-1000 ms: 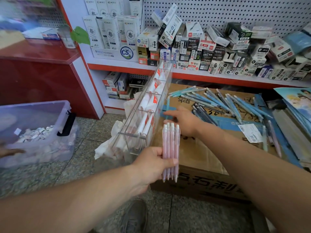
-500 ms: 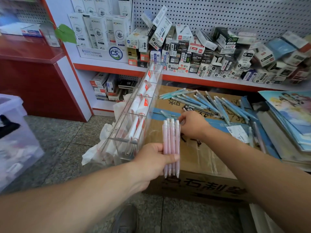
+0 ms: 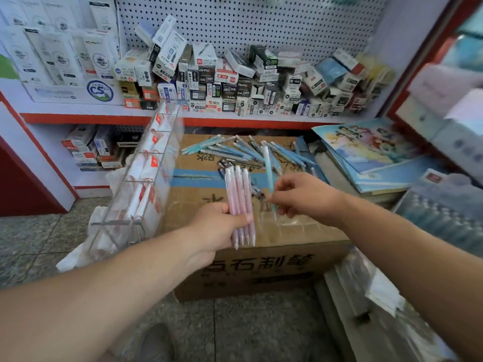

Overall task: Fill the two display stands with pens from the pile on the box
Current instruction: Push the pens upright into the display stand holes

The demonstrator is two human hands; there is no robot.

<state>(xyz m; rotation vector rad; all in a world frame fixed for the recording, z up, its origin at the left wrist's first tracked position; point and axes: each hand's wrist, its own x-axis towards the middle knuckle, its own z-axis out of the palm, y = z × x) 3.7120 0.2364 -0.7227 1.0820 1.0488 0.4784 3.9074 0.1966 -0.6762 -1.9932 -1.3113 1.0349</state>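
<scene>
Above the near edge of the brown cardboard box (image 3: 261, 267), a bundle of slim pink pens (image 3: 239, 194) is gripped upright in the left hand (image 3: 217, 226), fingers curled round the barrels. Just beside it, one pale blue pen (image 3: 269, 168) is pinched near upright by the right hand (image 3: 305, 197). Open box top is left between the hands and the pile of blue pens (image 3: 243, 150) scattered at the far edge. A clear acrylic display stand (image 3: 146, 173), divided into compartments, is set tilted along the box's left edge. Glossy books (image 3: 366, 152) are stacked at the right edge. Speckled stone floor (image 3: 261, 322) is seen below.
</scene>
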